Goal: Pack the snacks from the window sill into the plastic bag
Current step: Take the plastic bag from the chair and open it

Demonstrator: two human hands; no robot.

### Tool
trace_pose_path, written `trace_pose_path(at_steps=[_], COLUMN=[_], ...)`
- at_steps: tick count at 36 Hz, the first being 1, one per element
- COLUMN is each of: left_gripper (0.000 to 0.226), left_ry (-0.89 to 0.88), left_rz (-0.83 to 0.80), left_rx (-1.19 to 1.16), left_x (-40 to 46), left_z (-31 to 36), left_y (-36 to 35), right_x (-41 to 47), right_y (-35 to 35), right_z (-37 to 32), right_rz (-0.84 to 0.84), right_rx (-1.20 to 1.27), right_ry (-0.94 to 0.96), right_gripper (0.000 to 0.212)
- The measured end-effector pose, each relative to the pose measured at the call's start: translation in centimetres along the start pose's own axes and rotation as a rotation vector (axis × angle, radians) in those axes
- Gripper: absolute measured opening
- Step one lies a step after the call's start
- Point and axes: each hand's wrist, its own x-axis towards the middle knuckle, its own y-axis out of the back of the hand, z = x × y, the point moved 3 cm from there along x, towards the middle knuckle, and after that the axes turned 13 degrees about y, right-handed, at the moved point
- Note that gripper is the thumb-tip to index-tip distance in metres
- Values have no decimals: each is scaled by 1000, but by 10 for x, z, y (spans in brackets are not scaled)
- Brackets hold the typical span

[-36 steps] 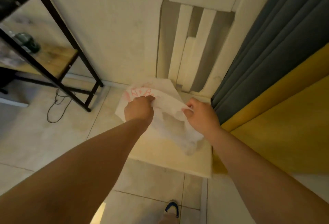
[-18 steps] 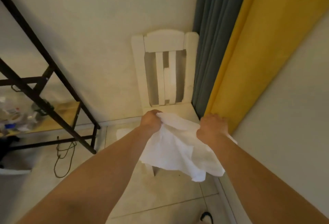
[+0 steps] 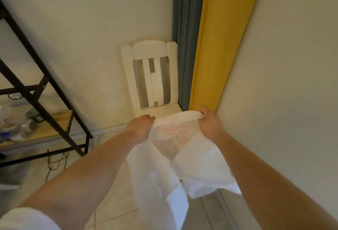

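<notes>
Gripping the plastic bag [image 3: 164,156] rim in our left hand [image 3: 141,126] and right hand [image 3: 210,122], we should spread its mouth wide.

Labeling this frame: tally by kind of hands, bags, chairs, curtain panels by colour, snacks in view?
Hands: 2, left hand and right hand, each with a grip on the bag
Plastic bag: 1
White chair: 1
Grey curtain: 1
Yellow curtain: 1
Snacks: 0 visible
Total: 6
</notes>
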Motion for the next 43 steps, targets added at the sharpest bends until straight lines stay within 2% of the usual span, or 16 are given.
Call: trace_pose_path(at_steps=[2,5,7,9,11,14,19,22,26,28,30,32,34,36,40,43], left_gripper=[39,40,67,98,106,90,29,20,20,21,22,33,48,42,17,21], left_ry=[129,334,370,281,106,-36,100,151,81,-21,-147,-298,-447,-556,-637,-621], left_rz=[-19,-151,-239,-318,-341,-295,-254,-257,-244,-300,-409,-434,-324,-218,-77,-97], left_rx=[130,220,186,33,-126,-224,-427,-582,-668,-735,-716,-465,-68,138,39,-52], left_x=[-20,-57,-77,-93,-114,-146,-167,-186,-212,-228,-251,-273,-291,-305,-332,-356], left_z=[-13,-29,-23,5,50,109,135,148,171,180,186,189,191,201,228,253], left_y=[-17,-41,-55,-69,-74,-77,-95,-85,-74,-74,-73,-72,-72,-73,-78,-87], right_x=[-24,-63,-86,-107,-127,-157,-211,-251,-309,-336,-362,-391,-421,-448,-501,-545], right_y=[11,13,9,9,12,19,52,61,60,56,58,66,74,79,87,98], right_z=[1,13,22,27,28,31,44,61,79,90,99,105,106,106,103,100], right_rz=[-91,-422,-533,-483,-434,-407,-146,-157,-220,-259,-214,-81,45,144,319,534], right_rx=[-80,-498,-656,-577,-503,-371,-165,-264,-375,-524,-654,-659,-672,-721,-637,-531], right_ry=[52,148,177,158,156,126,-13,-78,-202,-264,-346,-450,-510,-564,-692,-706], right_gripper=[30,56,43,33,32,35,26,36,74,72,49,33,33,32,27,37])
